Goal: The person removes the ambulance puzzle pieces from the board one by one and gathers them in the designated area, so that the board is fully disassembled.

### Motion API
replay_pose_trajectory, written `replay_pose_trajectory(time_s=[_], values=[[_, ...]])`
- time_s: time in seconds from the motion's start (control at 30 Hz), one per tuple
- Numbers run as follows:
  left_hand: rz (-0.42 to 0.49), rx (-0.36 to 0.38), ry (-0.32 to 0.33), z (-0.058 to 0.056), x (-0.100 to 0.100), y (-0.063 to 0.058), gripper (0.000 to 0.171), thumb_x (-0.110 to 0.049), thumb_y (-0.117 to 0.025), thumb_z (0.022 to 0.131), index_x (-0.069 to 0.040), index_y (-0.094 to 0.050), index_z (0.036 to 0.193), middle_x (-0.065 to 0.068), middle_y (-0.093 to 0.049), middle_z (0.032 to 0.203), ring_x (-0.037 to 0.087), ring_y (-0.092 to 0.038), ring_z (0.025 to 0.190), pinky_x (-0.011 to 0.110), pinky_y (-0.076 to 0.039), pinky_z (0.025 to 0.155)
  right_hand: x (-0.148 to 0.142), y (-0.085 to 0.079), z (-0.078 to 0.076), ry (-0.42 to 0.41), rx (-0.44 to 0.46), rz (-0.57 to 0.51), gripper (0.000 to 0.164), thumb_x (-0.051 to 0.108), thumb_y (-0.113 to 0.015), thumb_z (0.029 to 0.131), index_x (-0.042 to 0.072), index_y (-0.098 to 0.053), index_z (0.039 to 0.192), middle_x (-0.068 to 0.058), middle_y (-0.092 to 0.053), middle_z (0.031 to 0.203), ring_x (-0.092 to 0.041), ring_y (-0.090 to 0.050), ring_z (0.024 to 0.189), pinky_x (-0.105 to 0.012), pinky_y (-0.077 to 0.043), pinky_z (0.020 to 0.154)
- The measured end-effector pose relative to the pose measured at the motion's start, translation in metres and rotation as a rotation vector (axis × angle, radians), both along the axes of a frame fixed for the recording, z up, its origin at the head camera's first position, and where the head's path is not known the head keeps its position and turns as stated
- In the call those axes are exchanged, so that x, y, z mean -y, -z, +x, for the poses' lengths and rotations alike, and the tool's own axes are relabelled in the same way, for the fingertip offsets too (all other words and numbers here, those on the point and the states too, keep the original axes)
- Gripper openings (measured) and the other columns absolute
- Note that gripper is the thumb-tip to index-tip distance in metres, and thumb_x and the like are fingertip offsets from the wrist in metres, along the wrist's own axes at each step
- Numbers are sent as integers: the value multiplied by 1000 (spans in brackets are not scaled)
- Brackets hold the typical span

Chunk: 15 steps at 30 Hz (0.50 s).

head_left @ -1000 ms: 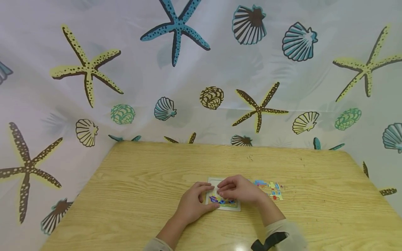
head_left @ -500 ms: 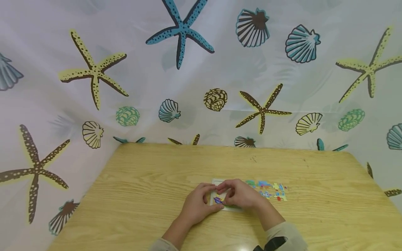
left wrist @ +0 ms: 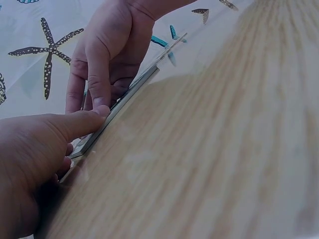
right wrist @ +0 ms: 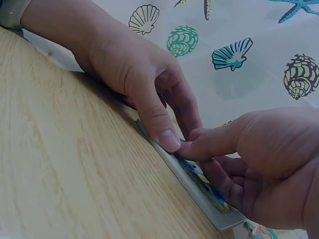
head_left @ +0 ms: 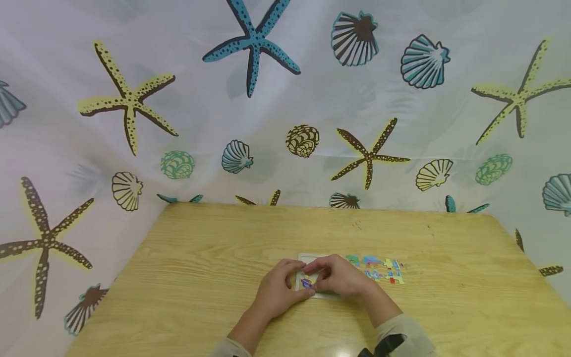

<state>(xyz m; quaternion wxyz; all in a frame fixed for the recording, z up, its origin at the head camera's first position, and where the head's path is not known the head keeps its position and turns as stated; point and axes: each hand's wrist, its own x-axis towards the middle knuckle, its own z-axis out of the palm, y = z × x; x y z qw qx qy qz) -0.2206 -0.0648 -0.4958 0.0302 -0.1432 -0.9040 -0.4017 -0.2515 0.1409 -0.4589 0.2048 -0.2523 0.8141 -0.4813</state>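
Note:
A small jigsaw puzzle tray (head_left: 327, 296) with a pale frame lies on the table, partly hidden under both hands. My left hand (head_left: 277, 290) grips its left side, fingers bent at the far part and thumb along the near edge. My right hand (head_left: 341, 277) is over the tray with bent fingers, its thumb low at the near edge, meeting the left thumb in the right wrist view. Between the hands a purple and yellow bit of picture (head_left: 306, 282) shows. I cannot tell whether the right fingers pinch a piece.
Several loose, colourful puzzle pieces (head_left: 371, 260) lie just right of the tray on the wooden table (head_left: 214, 253). A white curtain (head_left: 267, 114) printed with starfish and shells hangs behind and beside the table.
The right hand has lowered towards the near part of the tray, its thumb now closer to the left thumb. More loose pieces show beside it. The left hand keeps its hold.

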Motion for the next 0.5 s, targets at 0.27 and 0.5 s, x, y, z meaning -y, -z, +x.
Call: replay_pose_trajectory(time_s=[0.27,0.5], values=[[1,-9,12,0,3,-2,61,-44,-86,76,-17,-65,127,-6,-61,116,5,-45,71,21,-40,60,16,-6,-2,-8,-10,49,36,-10,-65,84,1,-71,117,-15,-71,120,-10,-63,73,-23,-49,66],[10,-6,16,0,1,-1,65,-45,-86,76,-15,-64,129,-4,-61,112,6,-45,72,20,-39,59,19,-16,-3,-41,-7,140,28,-7,-69,86,-1,-72,113,-12,-73,110,-13,-63,81,-27,-52,74]])
